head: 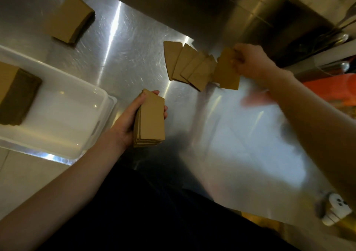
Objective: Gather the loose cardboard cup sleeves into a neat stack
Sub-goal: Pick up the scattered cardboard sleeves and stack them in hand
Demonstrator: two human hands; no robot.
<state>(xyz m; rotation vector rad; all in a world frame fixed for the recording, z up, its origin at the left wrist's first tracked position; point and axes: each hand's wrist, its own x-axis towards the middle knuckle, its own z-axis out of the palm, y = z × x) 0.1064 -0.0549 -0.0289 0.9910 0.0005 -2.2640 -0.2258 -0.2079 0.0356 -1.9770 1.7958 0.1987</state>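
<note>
My left hand (133,116) is clamped around a squared stack of flat brown cardboard sleeves (150,118) above the brushed steel tabletop (119,58). My right hand (250,62) pinches one tapered sleeve (227,71) beside the fanned loose sleeves (188,65) lying mid-tabletop.

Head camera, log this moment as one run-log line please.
left hand: grip on gathered stack | right hand: lifting one sleeve | loose sleeves: fanned on counter | stage: gathering
</note>
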